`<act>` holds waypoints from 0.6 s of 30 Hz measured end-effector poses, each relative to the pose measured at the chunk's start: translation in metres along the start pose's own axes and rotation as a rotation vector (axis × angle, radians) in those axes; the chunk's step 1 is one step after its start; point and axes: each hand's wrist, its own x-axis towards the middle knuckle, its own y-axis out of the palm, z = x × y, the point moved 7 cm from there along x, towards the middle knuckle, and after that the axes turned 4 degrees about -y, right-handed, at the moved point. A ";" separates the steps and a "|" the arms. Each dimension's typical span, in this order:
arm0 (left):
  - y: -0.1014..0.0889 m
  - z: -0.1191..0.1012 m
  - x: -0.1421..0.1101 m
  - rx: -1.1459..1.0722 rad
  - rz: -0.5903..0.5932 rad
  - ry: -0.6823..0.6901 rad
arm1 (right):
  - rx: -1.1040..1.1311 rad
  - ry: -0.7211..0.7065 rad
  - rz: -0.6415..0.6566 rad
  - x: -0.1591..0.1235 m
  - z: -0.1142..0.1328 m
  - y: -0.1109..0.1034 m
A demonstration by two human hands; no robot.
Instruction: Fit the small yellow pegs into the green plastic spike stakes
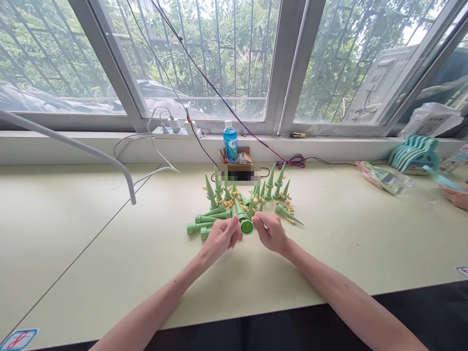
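Between my hands is a green plastic watering spike, its round open end turned towards me and its point facing away. My left hand is closed, thumb and fingers gripping the spike at its left side. On the other side my right hand is closed in a pinch close to the spike's rim; whatever its fingers hold is hidden. Several green spikes lie to the left, while others stand upright behind. Small yellow valve pieces are scattered among them.
A blue-liquid bottle stands by a small cardboard box at the back. Coiled cables lie near the sill, below the windows. Teal hangers and bagged items sit at right, near another person's hand.
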 end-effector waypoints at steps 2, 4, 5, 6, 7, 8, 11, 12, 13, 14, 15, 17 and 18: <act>0.003 0.003 -0.001 0.031 0.036 -0.035 | 0.024 -0.010 0.030 0.000 0.000 0.003; 0.004 0.005 -0.001 0.055 0.052 -0.056 | 0.045 -0.008 0.055 0.000 -0.001 0.005; 0.003 0.006 -0.001 0.059 0.053 -0.061 | 0.053 -0.006 0.064 0.000 -0.002 0.006; 0.002 0.006 -0.002 0.062 0.053 -0.062 | 0.059 -0.003 0.070 0.000 -0.002 0.006; 0.002 0.004 -0.002 0.064 0.056 -0.055 | 0.061 0.000 0.075 0.000 -0.003 0.006; 0.001 0.003 -0.002 0.068 0.060 -0.045 | 0.060 0.005 0.079 0.001 -0.004 0.006; 0.001 0.000 -0.002 0.079 0.067 -0.023 | 0.050 0.030 0.077 0.000 -0.006 0.006; 0.001 0.000 -0.002 0.082 0.064 -0.016 | 0.048 0.042 0.078 0.000 -0.007 0.006; 0.001 0.000 -0.002 0.090 0.054 -0.002 | 0.047 0.056 0.081 -0.001 -0.008 0.007; 0.001 0.000 -0.002 0.106 0.037 0.023 | 0.046 0.071 0.087 -0.001 -0.010 0.007; 0.000 -0.001 -0.002 0.132 0.016 0.061 | 0.045 0.088 0.094 -0.002 -0.011 0.008; 0.000 -0.005 -0.003 0.206 -0.024 0.158 | 0.042 0.119 0.110 -0.004 -0.014 0.010; 0.000 -0.007 -0.004 0.249 -0.039 0.206 | 0.037 0.131 0.114 -0.004 -0.016 0.011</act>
